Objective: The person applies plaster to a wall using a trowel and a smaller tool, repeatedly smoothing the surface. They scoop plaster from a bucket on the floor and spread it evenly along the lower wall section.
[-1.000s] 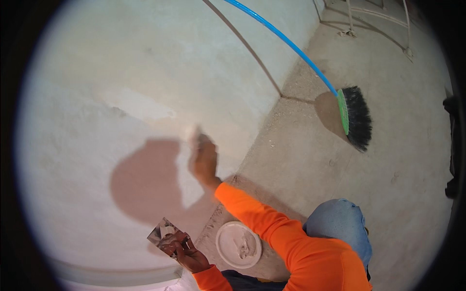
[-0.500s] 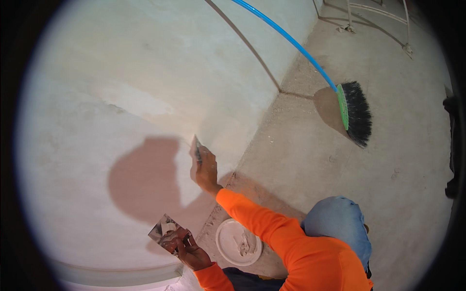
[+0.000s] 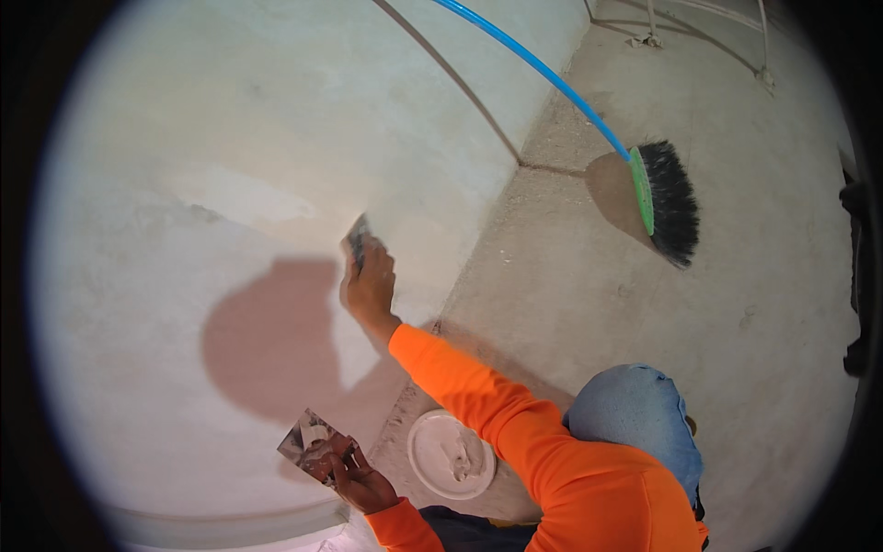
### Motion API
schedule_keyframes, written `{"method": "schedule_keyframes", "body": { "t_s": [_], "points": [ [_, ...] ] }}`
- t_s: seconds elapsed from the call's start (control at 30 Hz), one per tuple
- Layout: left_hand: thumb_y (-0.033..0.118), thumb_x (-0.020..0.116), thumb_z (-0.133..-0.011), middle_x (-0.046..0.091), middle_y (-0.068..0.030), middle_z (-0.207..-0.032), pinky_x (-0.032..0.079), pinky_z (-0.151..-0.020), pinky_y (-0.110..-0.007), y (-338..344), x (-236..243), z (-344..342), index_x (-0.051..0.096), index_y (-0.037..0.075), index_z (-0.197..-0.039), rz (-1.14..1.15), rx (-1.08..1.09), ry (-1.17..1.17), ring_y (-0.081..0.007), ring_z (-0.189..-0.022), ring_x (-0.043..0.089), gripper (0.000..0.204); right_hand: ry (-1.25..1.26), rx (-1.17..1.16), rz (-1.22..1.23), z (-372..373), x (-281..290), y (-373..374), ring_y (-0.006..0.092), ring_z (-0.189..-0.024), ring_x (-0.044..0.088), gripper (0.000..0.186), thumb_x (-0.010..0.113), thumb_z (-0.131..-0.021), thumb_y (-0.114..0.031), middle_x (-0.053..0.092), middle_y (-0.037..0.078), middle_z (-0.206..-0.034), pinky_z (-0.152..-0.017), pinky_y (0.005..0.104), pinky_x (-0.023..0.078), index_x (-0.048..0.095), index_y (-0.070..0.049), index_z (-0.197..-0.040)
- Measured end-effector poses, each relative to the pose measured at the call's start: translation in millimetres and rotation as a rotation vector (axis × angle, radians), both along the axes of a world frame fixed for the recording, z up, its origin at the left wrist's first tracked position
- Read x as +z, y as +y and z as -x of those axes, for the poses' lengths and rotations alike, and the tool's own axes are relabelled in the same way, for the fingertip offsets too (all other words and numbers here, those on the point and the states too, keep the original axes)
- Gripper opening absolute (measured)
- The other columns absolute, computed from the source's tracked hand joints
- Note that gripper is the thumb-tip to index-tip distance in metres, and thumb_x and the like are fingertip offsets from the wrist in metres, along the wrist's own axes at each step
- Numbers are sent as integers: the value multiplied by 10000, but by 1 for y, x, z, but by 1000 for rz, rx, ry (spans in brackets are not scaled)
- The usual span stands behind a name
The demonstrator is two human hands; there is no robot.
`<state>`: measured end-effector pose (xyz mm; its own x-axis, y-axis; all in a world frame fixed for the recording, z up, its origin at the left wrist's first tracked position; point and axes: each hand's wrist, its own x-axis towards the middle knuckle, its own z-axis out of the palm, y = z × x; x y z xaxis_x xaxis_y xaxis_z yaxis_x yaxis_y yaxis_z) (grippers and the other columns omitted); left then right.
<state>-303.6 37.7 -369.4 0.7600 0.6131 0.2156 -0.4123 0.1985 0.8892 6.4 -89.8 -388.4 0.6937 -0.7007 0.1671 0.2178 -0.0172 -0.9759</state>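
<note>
My right hand (image 3: pixel 372 285), at the end of an orange sleeve, grips a putty knife (image 3: pixel 357 237) whose blade lies against the pale wall (image 3: pixel 138 304). A lighter patch of filler (image 3: pixel 267 198) shows on the wall to the left of the blade. Lower down, my left hand (image 3: pixel 366 485) holds a square metal plate (image 3: pixel 308 440) by one side, with some pale putty on it. Between my arms a round white lid (image 3: pixel 423 469) lies on the floor, with a smear of putty in its middle.
A broom (image 3: pixel 671 202) with black bristles, a green head and a long blue handle leans across at the upper right. The legs of a pale metal frame (image 3: pixel 651 23) stand farther back. Dust lines the floor (image 3: pixel 736 340) along the wall's foot. Dark objects (image 3: pixel 857 276) sit at the right edge.
My right hand has slid the putty knife up and slightly left along the wall, and the blade has turned to show more of its face. My left hand stays nearly still.
</note>
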Motion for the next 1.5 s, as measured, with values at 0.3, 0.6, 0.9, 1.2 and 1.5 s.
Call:
{"method": "schedule_keyframes", "body": {
  "t_s": [0.3, 0.6, 0.9, 1.2, 1.5],
  "points": [
    [97, 627, -1028, 675, -136, -1277, 620, -954, -375, -3, 3, -1, 531, 21, -1400, 9, 57, 22, -214, -1101, 692, 392, 254, -88, -741, -21, -170, -22, 419, -1277, 597, 462, 416, -1096, -179, 593, 282, -1401, -1070, 456, 492, 447, 28, -1507],
    [107, 614, -1038, 674, -132, -1248, 613, -958, -363, -4, 3, 0, 552, 43, -1364, -3, 29, 10, -222, -1089, 683, 339, 103, 17, -413, -42, -51, -27, 446, -1236, 552, 498, 470, -1075, -288, 560, 257, -1379, -1033, 525, 467, 473, -28, -1499],
    [95, 593, -1039, 726, -127, -1144, 608, -932, -357, -2, -1, -2, 590, 51, -1290, -46, -7, -23, -211, -1047, 710, 255, -243, 133, 339, 53, -46, 34, 425, -1209, 529, 508, 625, -939, -97, 540, 241, -1371, -996, 543, 442, 518, -38, -1432],
    [97, 612, -1033, 703, -132, -1192, 613, -958, -373, 3, -3, -2, 542, 26, -1374, -26, -15, -31, -228, -1070, 696, 356, 169, -143, -102, -11, -134, -6, 451, -1325, 433, 572, 597, -989, -88, 449, 260, -1481, -1080, 534, 421, 421, -22, -1529],
    [79, 602, -1032, 684, -147, -1249, 618, -959, -375, 1, 1, 0, 539, 28, -1376, -7, -52, -44, -226, -1093, 695, 354, 83, 49, -334, 21, -144, 53, 465, -1230, 559, 516, 526, -1028, -181, 582, 295, -1349, -1072, 526, 434, 458, 41, -1490]
  ]
}}
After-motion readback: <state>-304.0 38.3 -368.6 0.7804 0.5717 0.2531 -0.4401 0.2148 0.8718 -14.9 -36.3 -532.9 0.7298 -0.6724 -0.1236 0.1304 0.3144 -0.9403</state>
